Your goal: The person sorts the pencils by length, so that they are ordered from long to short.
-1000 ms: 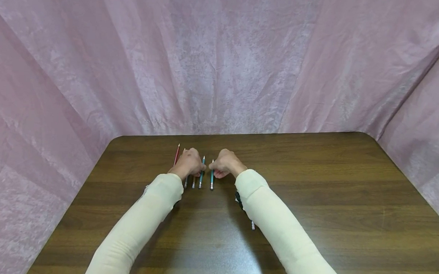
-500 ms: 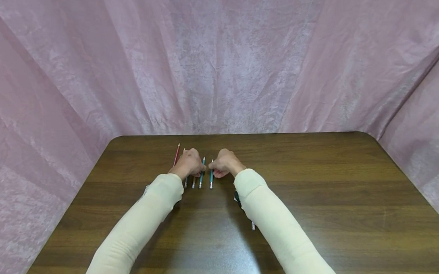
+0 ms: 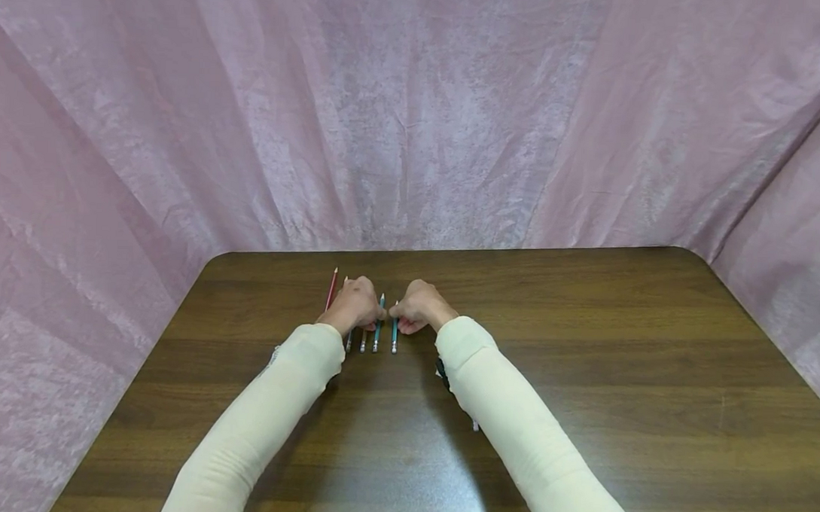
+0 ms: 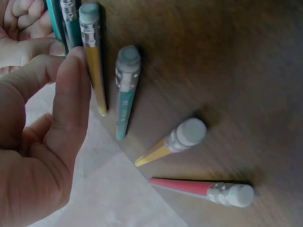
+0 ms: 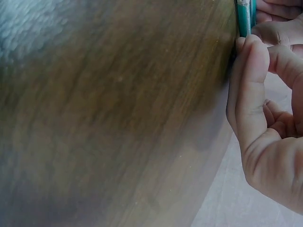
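My left hand (image 3: 359, 303) is at the table's far side, left of centre, with thumb and forefinger pinching a teal pencil (image 3: 377, 338) that has a pale eraser end. Just to the right, my right hand (image 3: 418, 305) pinches a second teal pencil (image 3: 394, 340) in the same way. The two pencils lie almost parallel, a small gap apart, tips pointing away from me. In the left wrist view a yellow pencil (image 4: 96, 66) lies right beside the left fingertips. Beyond it fan out another teal pencil (image 4: 125, 101), another yellow pencil (image 4: 158, 150) and a red pencil (image 4: 184, 186).
Under my right forearm, the patterned end of another pencil (image 3: 475, 425) sticks out; the rest is hidden by the sleeve. The brown wooden table (image 3: 617, 331) has rounded far corners. A pink velvet curtain (image 3: 415, 120) hangs close behind its far edge.
The right hand and its teal pencil have shifted very slightly left, narrowing the gap to the other teal pencil. The left hand stays practically in place.
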Demonstrator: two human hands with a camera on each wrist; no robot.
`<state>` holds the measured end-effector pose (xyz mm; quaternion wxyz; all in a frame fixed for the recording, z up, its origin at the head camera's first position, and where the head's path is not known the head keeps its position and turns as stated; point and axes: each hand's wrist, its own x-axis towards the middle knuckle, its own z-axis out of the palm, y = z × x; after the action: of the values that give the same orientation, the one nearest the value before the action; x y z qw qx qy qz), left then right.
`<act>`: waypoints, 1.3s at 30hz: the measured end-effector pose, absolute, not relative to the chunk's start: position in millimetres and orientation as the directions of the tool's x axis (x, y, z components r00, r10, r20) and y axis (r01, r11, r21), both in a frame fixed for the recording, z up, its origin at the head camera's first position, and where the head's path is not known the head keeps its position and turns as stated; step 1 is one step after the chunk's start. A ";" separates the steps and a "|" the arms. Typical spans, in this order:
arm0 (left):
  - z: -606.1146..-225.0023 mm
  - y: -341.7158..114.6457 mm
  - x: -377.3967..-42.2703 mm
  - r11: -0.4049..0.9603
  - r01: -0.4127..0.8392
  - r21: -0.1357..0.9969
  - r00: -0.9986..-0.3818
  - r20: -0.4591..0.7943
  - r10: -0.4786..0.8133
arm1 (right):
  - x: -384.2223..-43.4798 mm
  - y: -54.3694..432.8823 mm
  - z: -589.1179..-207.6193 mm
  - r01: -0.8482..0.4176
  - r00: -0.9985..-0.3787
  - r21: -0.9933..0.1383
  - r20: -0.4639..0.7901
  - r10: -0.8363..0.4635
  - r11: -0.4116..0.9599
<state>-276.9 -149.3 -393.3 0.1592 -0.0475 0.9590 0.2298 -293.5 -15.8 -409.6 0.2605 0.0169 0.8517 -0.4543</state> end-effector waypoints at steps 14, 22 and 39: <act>-392.3 -148.4 -279.0 0.896 -0.173 0.410 -0.940 -0.340 -0.026 | -295.6 -18.3 -410.9 0.292 -0.867 -0.759 -0.467 -0.174 0.581; -391.3 -147.9 -278.2 0.892 -0.170 0.419 -0.941 -0.339 -0.021 | -294.0 -19.1 -410.6 0.285 -0.867 -0.756 -0.465 -0.178 0.589; -393.8 -149.7 -279.0 0.886 -0.166 0.434 -0.938 -0.348 -0.006 | -294.2 -18.6 -411.5 0.287 -0.867 -0.762 -0.464 -0.181 0.580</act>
<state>-279.0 -149.7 -393.8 0.1708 -0.0449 0.9558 0.2350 -294.2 -18.6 -411.5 0.2558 0.0312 0.8513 -0.4571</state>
